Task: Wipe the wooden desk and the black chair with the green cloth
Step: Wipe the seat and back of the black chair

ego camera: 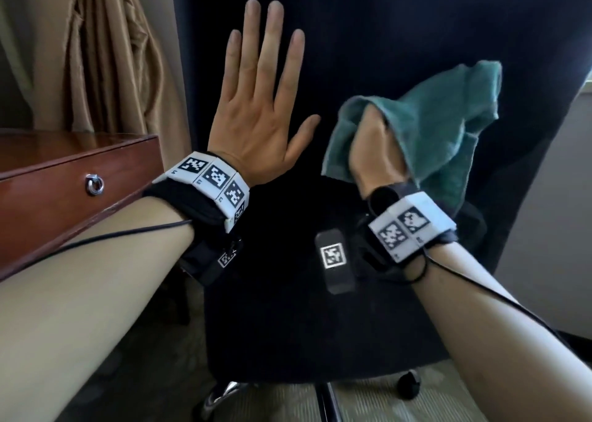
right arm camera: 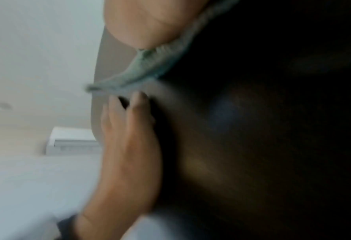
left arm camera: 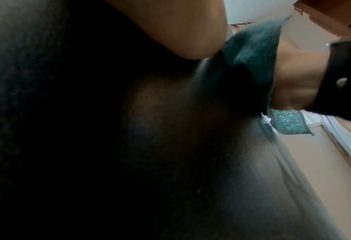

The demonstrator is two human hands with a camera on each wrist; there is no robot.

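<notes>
Your left hand [ego camera: 256, 114] presses flat, fingers spread, on the black chair [ego camera: 368, 53] backrest. Beside it, your right hand [ego camera: 376, 152] grips the green cloth [ego camera: 448, 126] against the backrest, right of the desk [ego camera: 64, 178] corner.

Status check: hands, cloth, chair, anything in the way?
Left hand flat on black chair backrest. Right hand grips green cloth against it. Wooden desk at left. Nothing blocking.
</notes>
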